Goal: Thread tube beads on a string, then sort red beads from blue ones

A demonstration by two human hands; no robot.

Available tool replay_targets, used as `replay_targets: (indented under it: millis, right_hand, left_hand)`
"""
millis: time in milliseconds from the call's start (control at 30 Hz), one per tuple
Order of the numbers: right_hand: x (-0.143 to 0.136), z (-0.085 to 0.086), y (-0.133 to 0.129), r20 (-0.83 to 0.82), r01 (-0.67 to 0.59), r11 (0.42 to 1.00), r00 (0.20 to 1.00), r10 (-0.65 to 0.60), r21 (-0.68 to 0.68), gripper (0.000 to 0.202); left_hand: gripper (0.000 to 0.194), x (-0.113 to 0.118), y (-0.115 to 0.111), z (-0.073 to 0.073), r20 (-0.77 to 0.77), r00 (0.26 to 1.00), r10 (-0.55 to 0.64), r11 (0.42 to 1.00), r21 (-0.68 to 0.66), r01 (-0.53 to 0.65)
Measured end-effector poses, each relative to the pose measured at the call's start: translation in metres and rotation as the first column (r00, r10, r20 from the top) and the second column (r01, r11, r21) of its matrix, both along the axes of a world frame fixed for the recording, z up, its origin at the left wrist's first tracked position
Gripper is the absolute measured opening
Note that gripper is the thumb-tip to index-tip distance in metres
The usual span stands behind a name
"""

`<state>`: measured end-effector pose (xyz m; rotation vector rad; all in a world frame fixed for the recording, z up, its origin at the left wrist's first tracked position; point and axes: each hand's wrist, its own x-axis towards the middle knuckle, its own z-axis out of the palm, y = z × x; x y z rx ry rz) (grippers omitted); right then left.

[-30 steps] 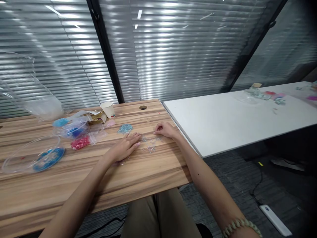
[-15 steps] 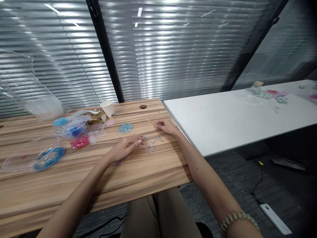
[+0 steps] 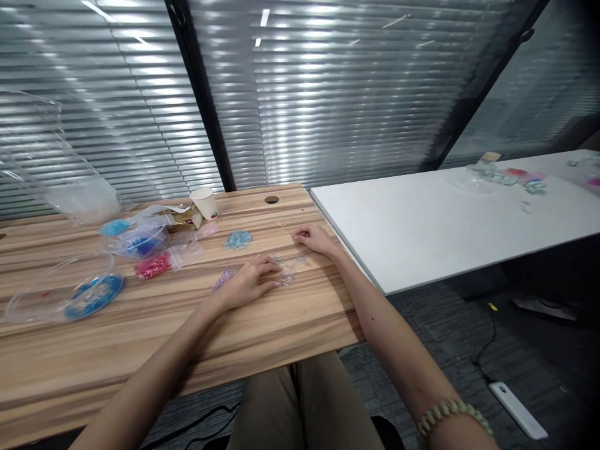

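Note:
My left hand (image 3: pixel 253 281) lies palm down on the wooden table, its fingers stretched out and a little apart. Its fingertips reach the left side of a loose scatter of small clear pieces (image 3: pixel 289 279). Behind that scatter, my right hand (image 3: pixel 313 239) rests near the table's right edge with thumb and fingers pinched together. What sits between them, if anything, is too small to make out. A small heap of pale blue pieces (image 3: pixel 237 240) lies beyond my left hand. Lilac pieces (image 3: pixel 224 279) lie beside the left wrist, partly covered by it.
Left on the wooden table (image 3: pixel 154 337) are a bag of red pieces (image 3: pixel 152 266), a clear tub (image 3: pixel 162 240), a blue-filled dish (image 3: pixel 96 296) and a paper cup (image 3: pixel 205 204). A white table (image 3: pixel 398 231) adjoins at right, with clutter at its far end.
My left hand has slid right and slightly toward me, onto the edge of the clear pieces. The lilac pieces beside its wrist show more now. My right hand stays almost still.

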<state>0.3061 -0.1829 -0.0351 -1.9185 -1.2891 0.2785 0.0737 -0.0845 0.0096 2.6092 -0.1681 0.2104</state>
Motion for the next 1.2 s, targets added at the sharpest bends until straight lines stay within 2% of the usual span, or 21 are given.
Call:
replay_targets:
  millis: [533, 933, 1200]
  right_hand:
    - [-0.0024, 0.0014, -0.0009, 0.015, 0.002, 1.000, 1.000, -0.002, -0.001, 0.015]
    - [-0.0034, 0.0017, -0.0002, 0.043, 0.015, 1.000, 0.999, -0.015, -0.016, 0.016]
    - [-0.0046, 0.0024, -0.0014, 0.026, -0.002, 1.000, 1.000, 0.002, -0.010, 0.016]
  left_hand:
    - [0.016, 0.0008, 0.0014, -0.0021, 0.037, 0.999, -0.016, 1.000, 0.010, 0.016]
    - [0.019, -0.0004, -0.0038, -0.0037, 0.085, 0.994, 0.071, 0.998, -0.004, -0.070]
    - [0.021, -0.0026, -0.0030, -0.0012, 0.063, 0.993, 0.099, 0.995, 0.017, -0.100]
